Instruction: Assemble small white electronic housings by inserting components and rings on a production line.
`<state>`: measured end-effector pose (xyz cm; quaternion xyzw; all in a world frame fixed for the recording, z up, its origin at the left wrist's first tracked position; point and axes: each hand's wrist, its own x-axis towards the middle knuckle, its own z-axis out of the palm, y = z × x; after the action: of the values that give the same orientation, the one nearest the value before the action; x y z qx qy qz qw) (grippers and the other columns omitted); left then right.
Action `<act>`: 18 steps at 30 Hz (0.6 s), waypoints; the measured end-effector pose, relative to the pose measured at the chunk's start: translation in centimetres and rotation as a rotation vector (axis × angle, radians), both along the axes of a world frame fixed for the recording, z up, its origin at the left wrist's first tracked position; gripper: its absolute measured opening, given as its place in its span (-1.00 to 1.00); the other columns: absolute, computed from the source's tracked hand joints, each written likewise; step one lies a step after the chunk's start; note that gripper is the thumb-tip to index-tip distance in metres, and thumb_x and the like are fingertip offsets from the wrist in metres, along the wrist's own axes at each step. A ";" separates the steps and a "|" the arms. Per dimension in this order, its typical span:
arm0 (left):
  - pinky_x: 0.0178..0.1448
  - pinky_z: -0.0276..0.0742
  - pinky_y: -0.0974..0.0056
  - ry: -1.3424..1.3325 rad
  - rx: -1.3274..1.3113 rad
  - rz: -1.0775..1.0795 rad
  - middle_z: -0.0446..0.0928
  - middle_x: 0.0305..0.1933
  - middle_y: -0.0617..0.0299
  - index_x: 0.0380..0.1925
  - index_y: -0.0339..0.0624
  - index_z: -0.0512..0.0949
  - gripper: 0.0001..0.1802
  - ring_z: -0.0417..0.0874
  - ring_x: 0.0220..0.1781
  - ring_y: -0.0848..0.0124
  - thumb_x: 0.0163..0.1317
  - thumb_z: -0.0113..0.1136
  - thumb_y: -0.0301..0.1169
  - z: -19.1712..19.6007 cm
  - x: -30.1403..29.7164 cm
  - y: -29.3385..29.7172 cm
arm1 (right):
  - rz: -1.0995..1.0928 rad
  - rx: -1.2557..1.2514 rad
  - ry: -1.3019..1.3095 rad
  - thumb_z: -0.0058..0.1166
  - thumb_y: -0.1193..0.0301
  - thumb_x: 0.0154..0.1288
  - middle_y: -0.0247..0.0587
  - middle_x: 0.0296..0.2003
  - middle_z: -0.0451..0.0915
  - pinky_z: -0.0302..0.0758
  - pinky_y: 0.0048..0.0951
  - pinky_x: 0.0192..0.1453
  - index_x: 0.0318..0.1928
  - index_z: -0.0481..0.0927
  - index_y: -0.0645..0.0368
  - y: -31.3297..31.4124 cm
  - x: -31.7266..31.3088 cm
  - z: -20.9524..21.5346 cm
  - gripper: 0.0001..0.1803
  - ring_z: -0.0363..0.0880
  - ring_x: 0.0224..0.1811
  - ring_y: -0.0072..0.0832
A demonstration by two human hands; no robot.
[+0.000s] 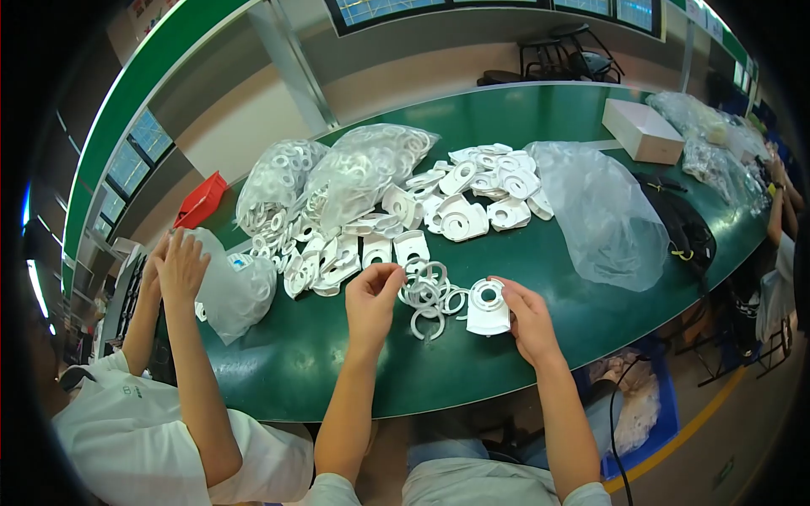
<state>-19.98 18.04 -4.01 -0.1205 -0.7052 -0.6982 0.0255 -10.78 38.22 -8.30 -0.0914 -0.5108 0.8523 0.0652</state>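
Observation:
My right hand (530, 319) grips a white plastic part (488, 322) by its right edge. The part has a flat, squared lower end and a round collar with a hole. My left hand (371, 304) is closed in a pinch just left of a small heap of pale rings (428, 323). Whatever its fingertips hold, if anything, cannot be made out. Beyond both hands lies a broad pile of similar white plastic parts (460, 219), many with round holes.
Clear bags of rings (371, 156) stand behind the pile. An emptied-looking plastic bag (591, 219) lies to the right, near a white box (643, 131) and a black bag (685, 223). At left, a co-worker's hands (179, 261) are raised beside another plastic bag (232, 291).

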 end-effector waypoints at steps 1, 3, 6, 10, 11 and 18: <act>-0.56 0.19 0.54 -0.004 -0.001 -0.005 0.55 -0.47 0.35 -0.40 -0.31 0.58 -0.90 0.37 -0.57 0.67 0.14 0.20 -0.48 -0.1 0.4 0.5 | 0.005 0.001 -0.006 -0.20 0.42 0.39 -0.17 -0.10 0.56 0.52 -0.54 -0.05 0.09 0.41 0.41 0.2 0.2 0.0 -0.64 0.56 -0.10 -0.54; -0.52 0.27 0.52 0.366 -0.253 0.057 0.56 -0.46 0.30 -0.41 -0.31 0.58 -0.93 0.42 -0.55 0.63 0.12 0.21 -0.52 0.3 1.6 1.4 | 0.004 0.001 -0.017 -0.20 0.42 0.40 -0.17 -0.10 0.56 0.52 -0.53 -0.05 0.09 0.41 0.41 0.4 0.3 -0.1 -0.63 0.56 -0.10 -0.54; -0.51 0.29 0.49 0.376 -0.320 0.011 0.55 -0.47 0.28 -0.41 -0.29 0.59 -0.93 0.43 -0.55 0.61 0.09 0.22 -0.53 -0.1 2.0 2.0 | 0.064 0.001 -0.025 -0.21 0.41 0.40 -0.17 -0.10 0.56 0.52 -0.52 -0.04 0.10 0.40 0.40 0.3 0.1 -0.2 -0.62 0.57 -0.10 -0.54; -0.49 0.29 0.49 0.244 -0.291 -0.015 0.56 -0.47 0.26 -0.39 -0.29 0.60 -0.92 0.44 -0.55 0.60 0.08 0.24 -0.53 -0.8 1.6 1.9 | 0.097 -0.007 -0.002 -0.22 0.40 0.40 -0.17 -0.08 0.56 0.53 -0.52 -0.04 0.12 0.39 0.40 0.6 0.0 -0.6 -0.61 0.57 -0.11 -0.54; -0.49 0.29 0.50 0.262 -0.278 -0.014 0.56 -0.47 0.26 -0.39 -0.28 0.60 -0.92 0.44 -0.55 0.60 0.08 0.24 -0.53 -0.6 1.7 2.0 | 0.093 0.005 0.008 -0.22 0.39 0.41 -0.17 -0.08 0.56 0.53 -0.53 -0.05 0.12 0.39 0.40 0.7 0.0 -0.8 -0.61 0.57 -0.11 -0.54; -0.35 0.49 0.34 0.868 -0.395 -0.309 0.56 -0.37 0.19 -0.36 -0.19 0.62 -0.73 0.57 -0.39 0.31 -0.15 0.32 -0.66 -0.7 3.3 3.5 | 0.127 -0.057 0.031 -0.25 0.38 0.41 -0.18 -0.06 0.55 0.52 -0.53 -0.06 0.15 0.37 0.39 0.5 0.0 -0.5 -0.59 0.57 -0.12 -0.56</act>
<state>-16.73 21.52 -4.72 -0.5057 -0.7221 -0.4323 0.1896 -10.80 38.69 -8.76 -0.0474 -0.4900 0.8703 0.0161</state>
